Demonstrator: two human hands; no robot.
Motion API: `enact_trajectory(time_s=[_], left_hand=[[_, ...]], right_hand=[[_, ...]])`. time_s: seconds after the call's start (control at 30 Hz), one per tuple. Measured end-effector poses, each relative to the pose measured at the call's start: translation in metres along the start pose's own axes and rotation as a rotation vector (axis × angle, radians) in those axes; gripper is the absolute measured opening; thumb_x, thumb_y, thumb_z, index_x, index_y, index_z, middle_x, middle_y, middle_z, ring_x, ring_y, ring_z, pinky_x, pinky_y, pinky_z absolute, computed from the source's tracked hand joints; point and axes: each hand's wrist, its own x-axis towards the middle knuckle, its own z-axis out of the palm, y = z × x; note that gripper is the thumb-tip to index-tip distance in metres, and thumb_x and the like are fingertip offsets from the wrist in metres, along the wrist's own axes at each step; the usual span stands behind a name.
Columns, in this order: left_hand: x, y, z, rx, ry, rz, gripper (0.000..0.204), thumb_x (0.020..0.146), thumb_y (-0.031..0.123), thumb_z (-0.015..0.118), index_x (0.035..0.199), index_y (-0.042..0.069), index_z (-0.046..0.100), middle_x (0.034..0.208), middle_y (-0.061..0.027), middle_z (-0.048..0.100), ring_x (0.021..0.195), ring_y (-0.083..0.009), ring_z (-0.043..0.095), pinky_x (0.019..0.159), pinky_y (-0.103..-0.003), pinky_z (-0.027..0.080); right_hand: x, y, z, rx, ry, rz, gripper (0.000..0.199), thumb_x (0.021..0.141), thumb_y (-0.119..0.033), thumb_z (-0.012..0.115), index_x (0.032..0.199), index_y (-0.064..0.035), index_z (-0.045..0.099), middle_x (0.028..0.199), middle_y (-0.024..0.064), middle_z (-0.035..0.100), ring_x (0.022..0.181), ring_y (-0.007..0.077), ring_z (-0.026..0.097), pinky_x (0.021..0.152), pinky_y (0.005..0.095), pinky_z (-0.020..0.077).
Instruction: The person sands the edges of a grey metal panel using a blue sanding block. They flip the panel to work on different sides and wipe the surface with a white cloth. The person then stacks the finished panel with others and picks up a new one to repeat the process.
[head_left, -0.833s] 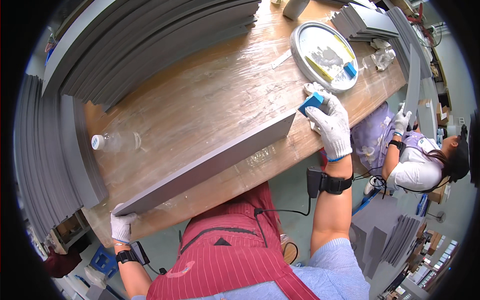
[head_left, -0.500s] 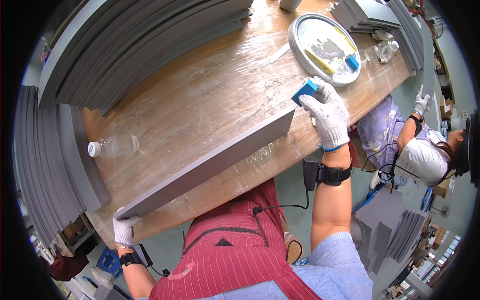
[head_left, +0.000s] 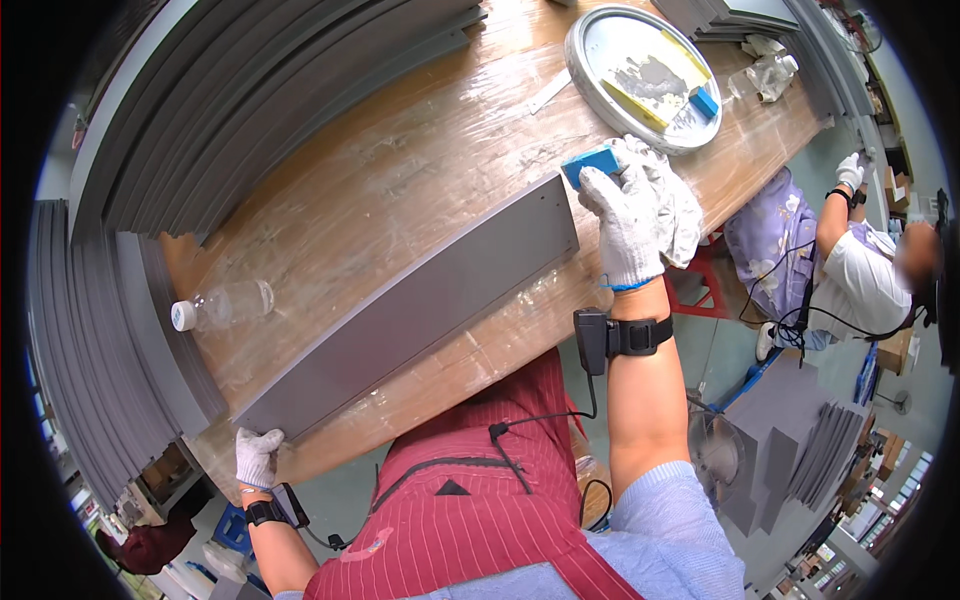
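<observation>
A long wooden worktop (head_left: 400, 170) wrapped in clear plastic film runs diagonally through the view. A clear plastic bottle with a white cap (head_left: 222, 305) lies on its side near the left end. Towards the far right end sits a round silver metal tray (head_left: 590, 40) with grey paste smeared on it, holding a yellow strip (head_left: 640, 100) and a small blue block (head_left: 704, 102). Stacks of long grey panels (head_left: 270, 90) lie along the far side and down the left edge. On the right, another person in a white shirt (head_left: 865, 285) sits below the worktop.
</observation>
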Motion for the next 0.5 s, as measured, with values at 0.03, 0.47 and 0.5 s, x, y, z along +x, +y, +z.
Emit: enact_trajectory(time_s=[0.03, 0.47, 0.5], left_hand=[[0.001, 0.001, 0.000, -0.017, 0.000, 0.017, 0.041, 0.076, -0.004, 0.067, 0.116, 0.004, 0.060, 0.079, 0.0020, 0.062, 0.057, -0.0063, 0.052, 0.049, -0.021, 0.042], [0.013, -0.004, -0.005, -0.120, -0.080, 0.007, 0.043, 0.081, -0.006, 0.066, 0.123, 0.000, 0.056, 0.096, -0.0049, 0.065, 0.070, -0.0130, 0.061, 0.062, -0.026, 0.051], [0.013, -0.007, -0.006, -0.128, -0.082, 0.007, 0.042, 0.082, -0.006, 0.065, 0.123, 0.000, 0.056, 0.096, -0.0046, 0.065, 0.070, -0.0127, 0.061, 0.062, -0.025, 0.050]], right_hand=[[0.002, 0.003, -0.001, -0.086, 0.013, -0.010, 0.034, 0.085, -0.017, 0.075, 0.113, -0.0024, 0.062, 0.104, 0.0063, 0.065, 0.093, 0.0143, 0.060, 0.084, 0.0305, 0.0504], [0.001, 0.040, -0.021, -0.616, 0.059, -0.017, 0.039, 0.081, -0.026, 0.077, 0.107, 0.0003, 0.064, 0.097, 0.0127, 0.070, 0.090, 0.0225, 0.065, 0.083, 0.0360, 0.0513], [-0.001, 0.034, -0.019, -0.646, 0.051, -0.007, 0.040, 0.080, -0.027, 0.077, 0.106, 0.0001, 0.064, 0.097, 0.0132, 0.070, 0.090, 0.0228, 0.065, 0.083, 0.0362, 0.0515]])
